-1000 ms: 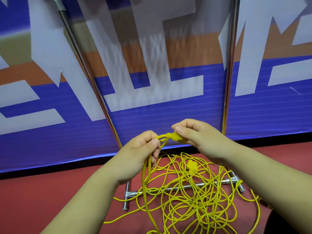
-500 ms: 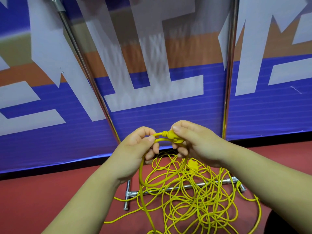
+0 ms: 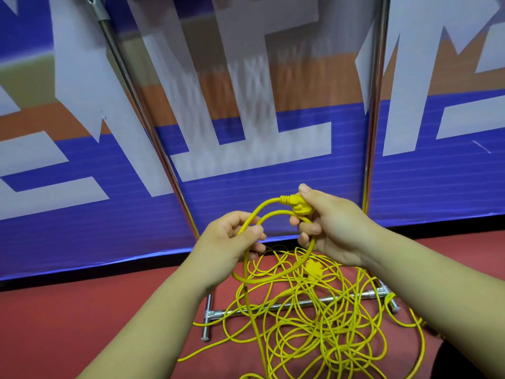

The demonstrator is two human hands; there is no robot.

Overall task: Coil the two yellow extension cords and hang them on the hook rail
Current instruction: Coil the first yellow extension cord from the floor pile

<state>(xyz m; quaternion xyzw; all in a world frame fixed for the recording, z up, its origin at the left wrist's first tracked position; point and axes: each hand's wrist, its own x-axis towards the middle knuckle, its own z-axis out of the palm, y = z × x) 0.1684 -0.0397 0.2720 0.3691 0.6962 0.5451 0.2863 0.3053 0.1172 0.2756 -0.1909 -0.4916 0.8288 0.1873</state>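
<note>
right hand [image 3: 332, 228] grips plug [image 3: 299, 207] | left hand [image 3: 232, 242] pinches cord [image 3: 247, 224], 1 loop | risk: messy pile [image 3: 314, 318] knots, cord snags on metal bar [image 3: 314, 302]

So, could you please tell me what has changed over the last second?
The hands drew apart: the left hand slid along the cord, and a loop now hangs between them. The right hand kept its grip on the plug; the pile stayed on the floor.

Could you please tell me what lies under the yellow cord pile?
A metal base bar crosses the red floor beneath the cord pile; loops cover stretches of it.
</note>
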